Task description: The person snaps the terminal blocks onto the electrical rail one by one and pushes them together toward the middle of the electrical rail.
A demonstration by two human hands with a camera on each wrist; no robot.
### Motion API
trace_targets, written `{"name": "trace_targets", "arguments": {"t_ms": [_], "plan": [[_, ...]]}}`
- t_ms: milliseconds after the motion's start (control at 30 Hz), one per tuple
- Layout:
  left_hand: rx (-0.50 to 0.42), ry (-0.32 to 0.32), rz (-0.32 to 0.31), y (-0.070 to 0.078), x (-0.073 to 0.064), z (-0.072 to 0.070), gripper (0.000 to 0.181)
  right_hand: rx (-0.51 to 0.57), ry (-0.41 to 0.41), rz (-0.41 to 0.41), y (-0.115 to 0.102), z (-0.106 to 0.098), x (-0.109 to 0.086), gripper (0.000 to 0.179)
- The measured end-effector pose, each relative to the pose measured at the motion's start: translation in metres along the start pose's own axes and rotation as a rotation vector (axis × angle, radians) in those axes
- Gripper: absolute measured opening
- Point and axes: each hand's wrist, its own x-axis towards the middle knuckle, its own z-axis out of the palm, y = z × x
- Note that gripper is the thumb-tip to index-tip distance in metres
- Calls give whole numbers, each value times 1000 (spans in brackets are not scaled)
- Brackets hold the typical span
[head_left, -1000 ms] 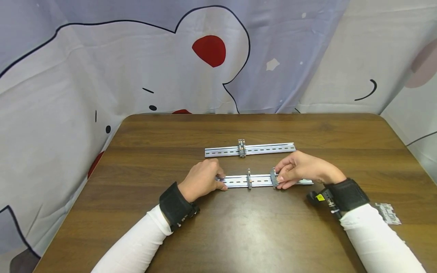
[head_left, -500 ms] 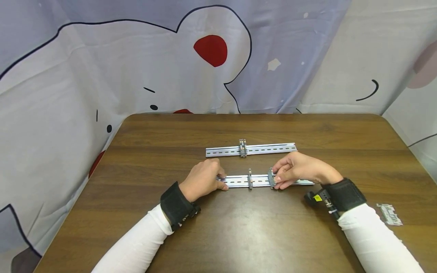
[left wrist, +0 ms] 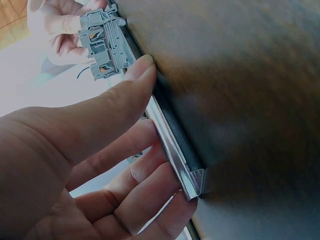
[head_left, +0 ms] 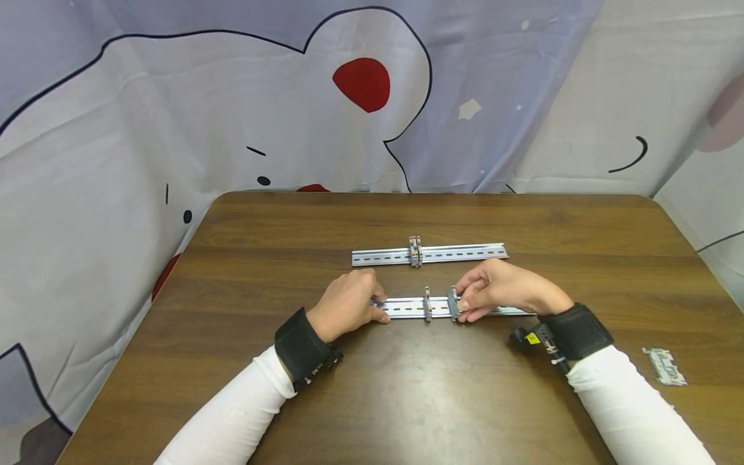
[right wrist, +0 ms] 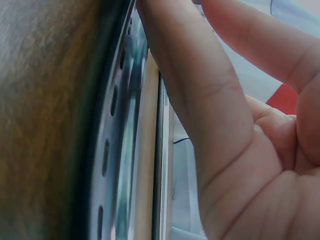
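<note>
In the head view a slotted DIN rail [head_left: 407,309] lies across the table. My left hand [head_left: 347,303] grips its left end, thumb on the near edge and fingers on the far edge; the left wrist view shows the rail [left wrist: 172,150] between them. One thin grey terminal block [head_left: 427,303] sits upright on the rail. Just right of it, my right hand [head_left: 502,289] pinches another grey terminal block [head_left: 453,303], standing on the rail with a small gap between the two. In the right wrist view, my fingers [right wrist: 200,85] run along the slotted rail and hide the block.
Behind lies a second DIN rail [head_left: 465,252] carrying grey terminal blocks [head_left: 415,250] side by side near its middle. Small pale grey pieces [head_left: 665,367] lie on the wooden table [head_left: 372,400] beyond my right forearm. A printed curtain [head_left: 232,116] hangs behind the table.
My right hand has slid leftward along the near rail with its terminal block, narrowing the gap to the other block. My left hand keeps its grip on the rail's end.
</note>
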Motion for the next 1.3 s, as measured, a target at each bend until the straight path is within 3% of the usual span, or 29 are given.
{"name": "trace_targets", "arguments": {"t_ms": [600, 967, 1300], "plan": [[3, -7, 3, -1, 0, -1, 22, 27, -13, -93, -2, 20, 14, 40], [8, -9, 8, 0, 1, -1, 24, 45, 1, -84, -5, 25, 17, 34], [8, 18, 28, 1, -1, -3, 23, 53, 0, -76, -3, 26, 20, 40]]}}
